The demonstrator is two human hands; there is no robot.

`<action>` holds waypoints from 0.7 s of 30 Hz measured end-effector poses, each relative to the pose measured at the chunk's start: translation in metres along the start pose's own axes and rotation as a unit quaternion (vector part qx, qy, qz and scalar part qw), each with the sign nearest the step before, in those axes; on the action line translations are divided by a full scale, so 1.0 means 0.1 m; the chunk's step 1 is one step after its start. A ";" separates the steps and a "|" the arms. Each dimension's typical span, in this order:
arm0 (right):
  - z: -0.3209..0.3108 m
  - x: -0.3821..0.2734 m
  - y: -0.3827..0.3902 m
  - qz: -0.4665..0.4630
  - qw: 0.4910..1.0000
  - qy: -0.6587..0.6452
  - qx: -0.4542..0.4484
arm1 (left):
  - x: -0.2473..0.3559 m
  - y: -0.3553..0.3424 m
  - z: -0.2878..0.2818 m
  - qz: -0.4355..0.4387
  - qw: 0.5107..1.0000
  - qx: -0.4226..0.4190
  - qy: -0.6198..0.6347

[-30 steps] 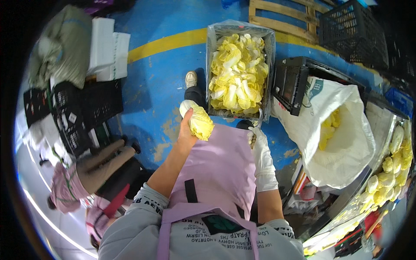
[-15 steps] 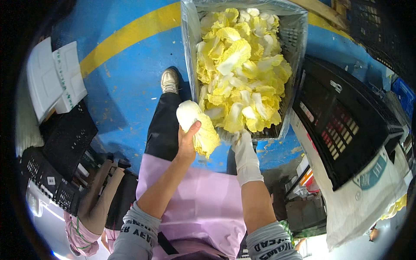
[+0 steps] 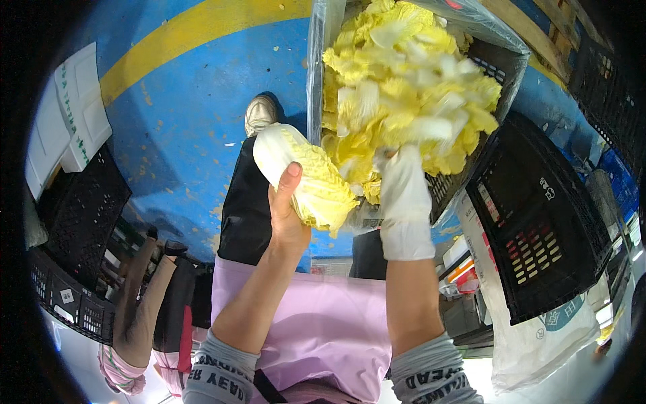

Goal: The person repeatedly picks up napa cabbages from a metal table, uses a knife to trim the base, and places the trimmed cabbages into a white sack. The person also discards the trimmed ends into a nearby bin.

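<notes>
My bare left hand (image 3: 289, 209) is closed around a peeled napa cabbage (image 3: 293, 161), thumb across its side. The white base of the cabbage points up and left; its yellow leafy end hangs toward the lower right. In a white glove, my right hand (image 3: 406, 198) reaches over the near side of a plastic-lined crate (image 3: 316, 74). It touches loose yellow cabbage leaves (image 3: 397, 87) heaped inside. Those leaves are partly smeared by motion. The right fingertips are hidden among the leaves, so their grip does not show.
A black crate (image 3: 538, 222) stands tilted at the right beside a white sack (image 3: 538, 357). White foam boxes (image 3: 81, 108) sit on dark crates (image 3: 87, 209) at the left. Another person's legs (image 3: 148, 289) show lower left. Blue floor (image 3: 195, 101) carries a yellow stripe.
My right hand has moved forward into the leaves, which have shifted and now blur. The cabbage in my left hand sits slightly higher and further left. The whole view has shifted somewhat.
</notes>
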State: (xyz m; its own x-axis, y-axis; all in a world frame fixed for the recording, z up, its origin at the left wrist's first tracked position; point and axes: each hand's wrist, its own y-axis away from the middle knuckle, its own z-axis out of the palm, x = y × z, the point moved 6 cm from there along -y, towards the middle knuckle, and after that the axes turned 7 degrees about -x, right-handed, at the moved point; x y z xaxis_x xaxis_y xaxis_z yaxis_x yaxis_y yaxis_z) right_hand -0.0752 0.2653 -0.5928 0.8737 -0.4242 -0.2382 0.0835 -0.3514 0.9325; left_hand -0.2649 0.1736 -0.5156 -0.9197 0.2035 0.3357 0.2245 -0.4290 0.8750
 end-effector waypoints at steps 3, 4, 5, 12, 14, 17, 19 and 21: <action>-0.32 -0.31 -0.39 -0.022 0.998 -0.050 0.035 | 0.03 -0.03 0.01 -0.003 1.000 0.022 0.001; -0.40 -0.39 -0.45 -0.034 0.997 -0.053 0.039 | 0.03 -0.05 0.00 -0.004 1.000 0.031 0.002; -0.45 -0.47 -0.46 -0.048 0.996 -0.064 0.041 | 0.03 -0.06 0.01 -0.004 1.000 0.026 0.006; -0.39 -0.87 -0.22 -0.183 0.972 -0.141 0.049 | -0.05 -0.07 0.10 -0.020 0.999 0.019 0.033; -0.37 -0.67 -0.26 -0.122 0.969 -0.212 0.029 | -0.08 -0.08 0.15 -0.037 0.999 0.010 0.028; -0.26 -0.04 -0.13 0.054 0.943 -0.328 -0.019 | -0.08 -0.10 0.25 -0.043 0.999 0.009 0.022; -0.19 0.18 0.29 0.120 0.940 -0.319 0.023 | -0.11 -0.10 0.26 -0.060 0.998 0.007 0.016; -0.14 0.52 0.53 0.081 0.985 -0.149 0.021 | -0.10 -0.10 0.29 -0.052 0.998 0.003 0.020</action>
State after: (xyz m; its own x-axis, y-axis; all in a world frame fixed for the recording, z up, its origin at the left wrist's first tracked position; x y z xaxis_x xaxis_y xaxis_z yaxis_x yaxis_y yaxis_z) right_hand -0.0187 0.2367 -0.5516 0.6944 -0.7012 -0.1617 -0.0715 -0.2907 0.9541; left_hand -0.2485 0.2009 -0.5174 -0.9504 0.2111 0.2286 0.1288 -0.4020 0.9066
